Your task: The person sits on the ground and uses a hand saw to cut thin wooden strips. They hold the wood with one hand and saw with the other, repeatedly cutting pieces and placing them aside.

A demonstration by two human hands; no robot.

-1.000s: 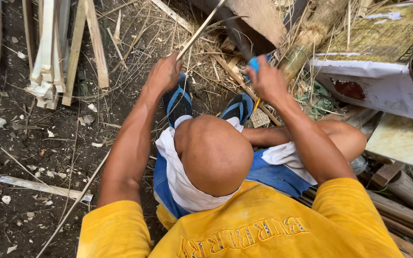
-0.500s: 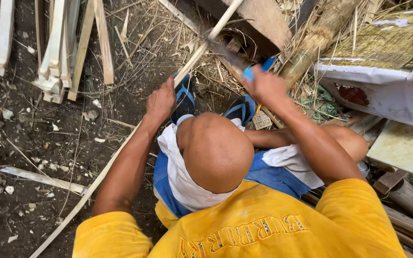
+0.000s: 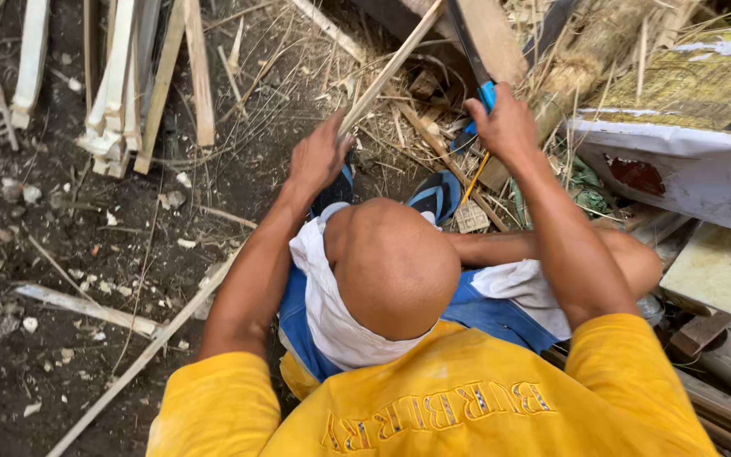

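Left hand [image 3: 319, 156] gripping long bamboo strip [image 3: 387, 72], strip running up-right across ground. Right hand [image 3: 505, 127] closed around blue-handled knife [image 3: 471, 51], blade close beside strip. Risk: blade slips off strip toward left fingers; strip may split unevenly.

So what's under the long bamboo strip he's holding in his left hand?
Under the bamboo strip lies dark soil with dry stalks and wood chips, plus a flip-flop near the left hand. The ground directly below his forearm is hidden.
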